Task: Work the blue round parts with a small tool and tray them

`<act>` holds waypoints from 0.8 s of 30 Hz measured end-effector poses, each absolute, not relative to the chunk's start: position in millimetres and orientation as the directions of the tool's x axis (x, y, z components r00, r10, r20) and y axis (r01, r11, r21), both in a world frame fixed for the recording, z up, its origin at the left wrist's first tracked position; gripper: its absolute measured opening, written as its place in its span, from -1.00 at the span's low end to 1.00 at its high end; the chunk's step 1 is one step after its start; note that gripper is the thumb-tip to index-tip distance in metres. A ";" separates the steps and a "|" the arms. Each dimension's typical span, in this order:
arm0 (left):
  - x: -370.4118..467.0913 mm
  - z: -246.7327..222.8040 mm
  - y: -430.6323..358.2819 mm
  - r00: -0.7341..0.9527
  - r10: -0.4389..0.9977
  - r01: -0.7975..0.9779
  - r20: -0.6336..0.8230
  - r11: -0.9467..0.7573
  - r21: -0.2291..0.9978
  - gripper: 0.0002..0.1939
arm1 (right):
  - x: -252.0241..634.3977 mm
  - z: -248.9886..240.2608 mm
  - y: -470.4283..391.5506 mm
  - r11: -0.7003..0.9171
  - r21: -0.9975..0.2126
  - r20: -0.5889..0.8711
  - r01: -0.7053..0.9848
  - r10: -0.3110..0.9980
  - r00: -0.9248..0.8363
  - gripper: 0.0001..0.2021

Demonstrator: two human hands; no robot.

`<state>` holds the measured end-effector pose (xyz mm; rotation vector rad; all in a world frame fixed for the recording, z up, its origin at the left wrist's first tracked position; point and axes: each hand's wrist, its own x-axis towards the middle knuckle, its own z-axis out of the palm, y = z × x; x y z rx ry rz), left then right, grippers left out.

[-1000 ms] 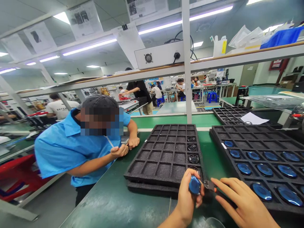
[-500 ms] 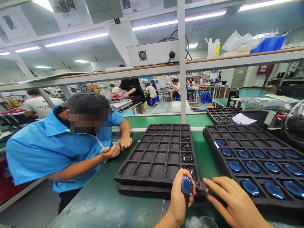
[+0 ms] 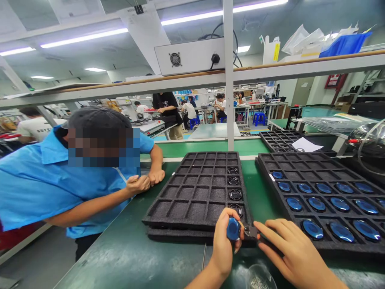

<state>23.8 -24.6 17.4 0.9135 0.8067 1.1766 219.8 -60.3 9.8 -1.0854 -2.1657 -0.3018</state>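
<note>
My left hand (image 3: 224, 243) is closed around a round, glossy blue disc-shaped part (image 3: 233, 229), its blue face toward me. From the right, my right hand (image 3: 293, 251) grips what look like small dark pliers (image 3: 253, 231), whose handles run under the fingers. Their metal tip meets the right edge of the blue part, though the exact contact is too small to make out. Below the hands stands a clear cup (image 3: 259, 277) with small pieces in it. Just behind my left hand, black ring-shaped parts (image 3: 235, 194) sit in the right column of a black foam tray (image 3: 183, 210).
Another foam tray (image 3: 264, 160) at the right holds several blue discs (image 3: 313, 229). A co-worker in a blue smock (image 3: 90, 188) leans over the bench at left, hands together. A shelf post (image 3: 229, 80) rises behind the trays. A thin rod (image 3: 204, 257) lies left of my wrist.
The view has shifted slightly, and more of the clear cup shows. Both hands keep their hold on the blue part and the pliers, with the tip still at the part's edge.
</note>
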 end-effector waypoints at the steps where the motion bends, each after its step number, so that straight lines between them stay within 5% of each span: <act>1: 23.6 18.2 -25.1 0.201 0.978 -0.398 -0.050 0.129 0.908 -0.51 | 219.4 9.2 -60.8 0.621 -0.092 0.666 0.779 0.620 -0.415 -0.67; 24: 21.5 19.1 -31.4 0.187 0.981 -0.293 0.049 0.008 0.956 -0.48 | 209.8 8.3 -64.1 0.623 -0.078 0.658 0.779 0.619 -0.428 -0.67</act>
